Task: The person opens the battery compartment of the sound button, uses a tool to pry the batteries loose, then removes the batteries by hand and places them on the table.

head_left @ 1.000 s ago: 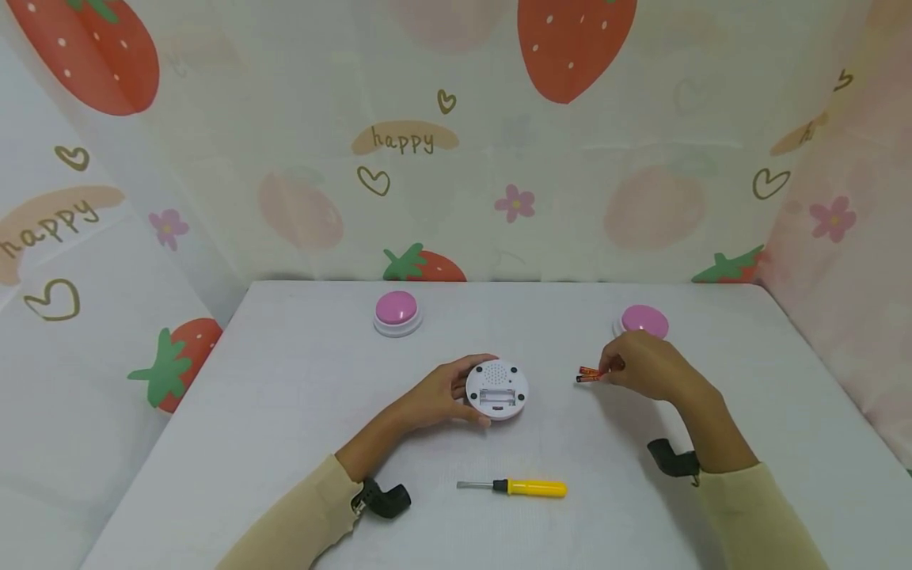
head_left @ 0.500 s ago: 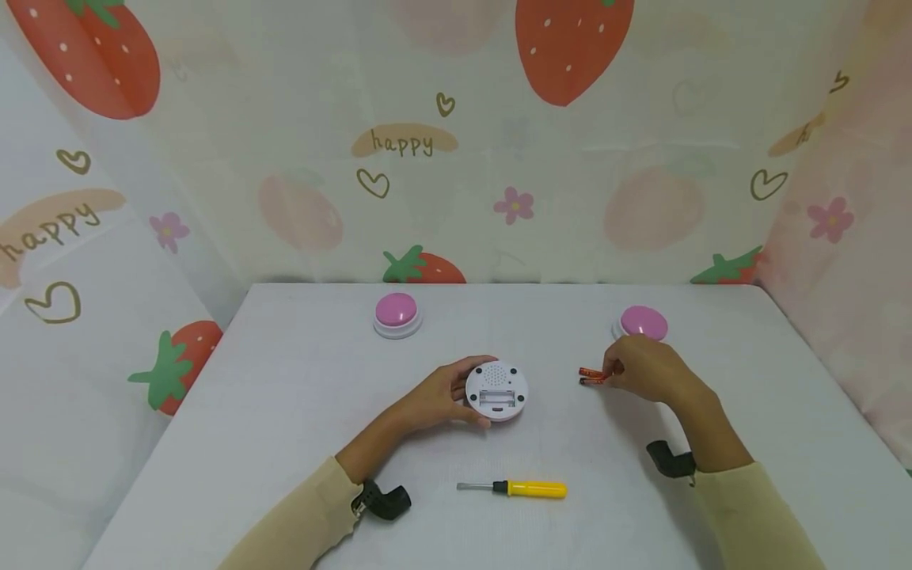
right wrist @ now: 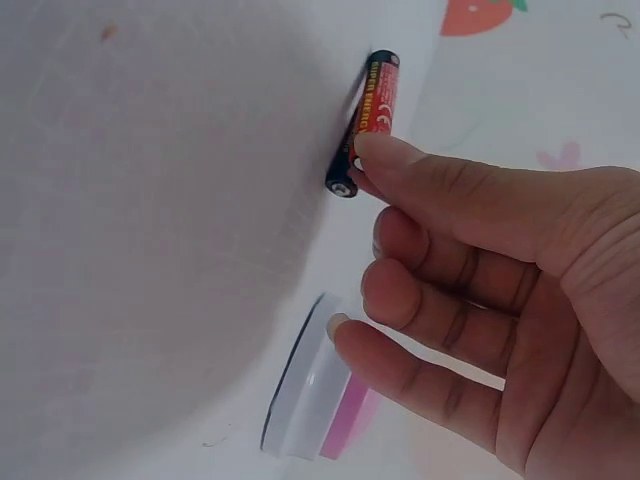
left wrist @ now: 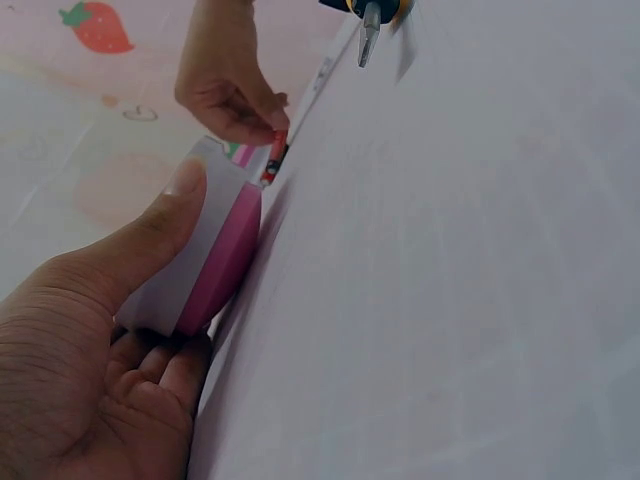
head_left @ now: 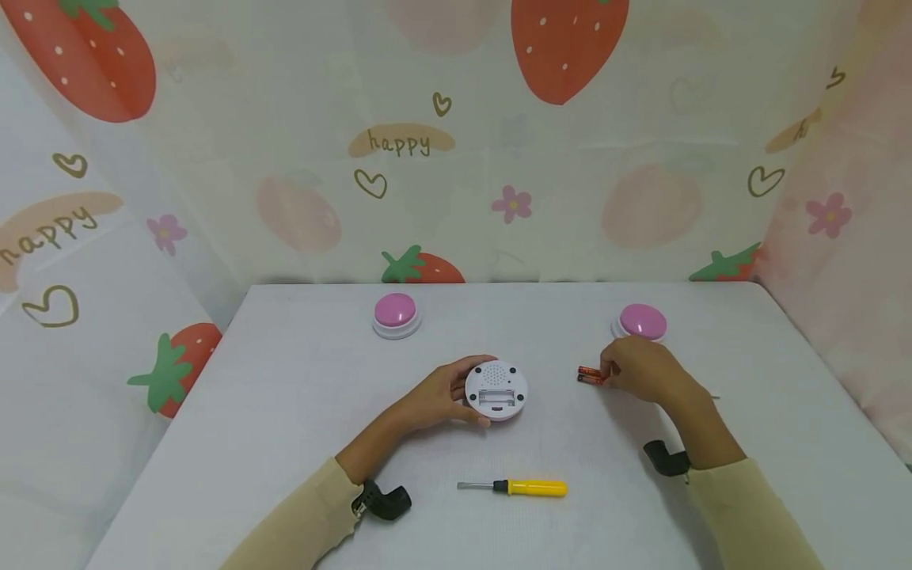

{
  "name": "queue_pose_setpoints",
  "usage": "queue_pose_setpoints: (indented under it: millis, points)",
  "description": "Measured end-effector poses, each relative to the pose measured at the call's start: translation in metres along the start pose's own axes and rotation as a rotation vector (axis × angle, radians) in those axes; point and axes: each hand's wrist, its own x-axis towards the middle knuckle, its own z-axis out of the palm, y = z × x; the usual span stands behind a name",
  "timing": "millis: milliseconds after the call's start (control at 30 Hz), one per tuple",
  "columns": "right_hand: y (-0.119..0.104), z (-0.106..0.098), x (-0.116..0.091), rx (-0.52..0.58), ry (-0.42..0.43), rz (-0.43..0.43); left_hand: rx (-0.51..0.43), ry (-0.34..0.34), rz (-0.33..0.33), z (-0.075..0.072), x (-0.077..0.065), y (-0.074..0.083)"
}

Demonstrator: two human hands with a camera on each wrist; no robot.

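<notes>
My left hand grips a round white push-button light or buzzer by its left side, thumb at the near rim. Its underside faces up, showing a speaker grille, dark feet and an uncovered battery compartment with nothing in it. In the left wrist view its pink top points down toward the table. To the right, my right hand pinches two small red-and-black batteries between thumb and forefinger, low over the table. The right wrist view shows one battery labelled "Super Energy"; the other is partly hidden behind it.
A yellow-handled screwdriver lies in front on the white table. Two more pink-topped buttons stand at the back, a left one and a right one just beyond my right hand. A thin pale object peeks out by the right wrist.
The two batteries now lie closer together at the right fingertips, and that hand has shifted slightly. The left hand and the upturned button stay where they were.
</notes>
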Motion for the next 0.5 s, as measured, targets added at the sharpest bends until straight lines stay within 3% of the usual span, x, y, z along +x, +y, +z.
queue_pose_setpoints:
  millis: [500]
  points:
    - [0.0026,0.0071,0.0045,-0.057,0.033,0.013,0.002,-0.001,0.002,-0.0002,-0.0011,0.0018]
